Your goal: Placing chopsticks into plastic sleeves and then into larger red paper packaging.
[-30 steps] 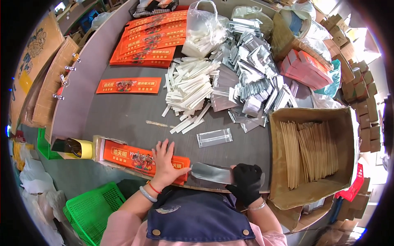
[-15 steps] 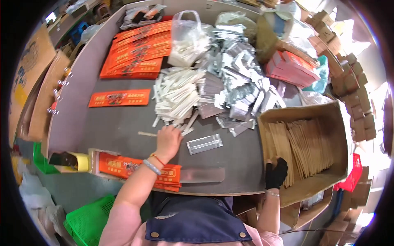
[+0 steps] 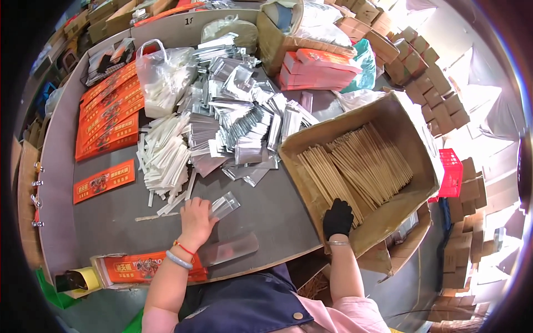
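My left hand (image 3: pixel 197 222), bare with a red cord and a bangle at the wrist, is low over the dark table. Its fingers are bent and close together at the near-left end of a flat clear plastic packet (image 3: pixel 227 204), covering that end. My right hand (image 3: pixel 337 220), in a black glove, reaches into an open cardboard box (image 3: pixel 304 191). Curled over the near ends of the thin wooden chopsticks (image 3: pixel 373 164), its fingertips are hidden. Left of the packet lies a single pale strip (image 3: pixel 157 217). A heap of white paper-wrapped strips (image 3: pixel 165 158) lies beyond my left hand.
Silvery clear packets (image 3: pixel 239 114) are piled mid-table. Orange printed sleeves (image 3: pixel 114 108) are stacked at left, with one sleeve (image 3: pixel 104 181) lying apart. Near the front edge, a tray holds more orange sleeves (image 3: pixel 130 268) beside a clear plastic strip (image 3: pixel 230 250). Pink-orange bundles (image 3: pixel 316 71) stand behind the box.
The view has turned to the right. My left hand has moved from the white strips rightward to the clear packet. My right hand stays at the near ends of the chopsticks in the box.
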`<state>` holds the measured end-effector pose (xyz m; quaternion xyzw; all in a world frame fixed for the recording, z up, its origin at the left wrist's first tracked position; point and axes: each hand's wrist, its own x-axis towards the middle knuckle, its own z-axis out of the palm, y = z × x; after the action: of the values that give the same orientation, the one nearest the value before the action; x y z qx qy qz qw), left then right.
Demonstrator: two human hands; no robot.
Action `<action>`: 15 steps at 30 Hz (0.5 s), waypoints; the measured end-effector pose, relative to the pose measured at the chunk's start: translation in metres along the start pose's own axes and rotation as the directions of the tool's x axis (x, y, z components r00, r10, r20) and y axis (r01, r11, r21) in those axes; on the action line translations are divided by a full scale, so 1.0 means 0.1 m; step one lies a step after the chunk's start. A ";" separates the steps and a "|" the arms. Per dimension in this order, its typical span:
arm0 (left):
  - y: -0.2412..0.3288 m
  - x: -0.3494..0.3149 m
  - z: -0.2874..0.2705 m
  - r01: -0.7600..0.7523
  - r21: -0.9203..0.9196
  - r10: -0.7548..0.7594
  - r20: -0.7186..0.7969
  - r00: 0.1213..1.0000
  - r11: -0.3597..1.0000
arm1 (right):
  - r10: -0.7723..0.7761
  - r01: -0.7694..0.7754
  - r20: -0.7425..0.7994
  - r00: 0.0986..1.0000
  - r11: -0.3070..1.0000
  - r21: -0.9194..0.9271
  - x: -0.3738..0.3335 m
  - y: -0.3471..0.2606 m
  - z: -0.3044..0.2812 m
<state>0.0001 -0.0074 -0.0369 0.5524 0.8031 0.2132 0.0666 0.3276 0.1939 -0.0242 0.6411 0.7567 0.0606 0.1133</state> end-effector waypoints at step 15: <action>0.16 -0.83 -0.50 0.088 -0.240 -0.055 0.139 0.989 0.967 | -0.538 0.634 -0.337 0.773 0.666 0.393 -0.47 -0.28 -0.40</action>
<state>0.0285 -0.0924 0.0040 0.5233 0.7838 0.2718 0.1946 0.2983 0.1452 0.0122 0.3600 0.9198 -0.1098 -0.1113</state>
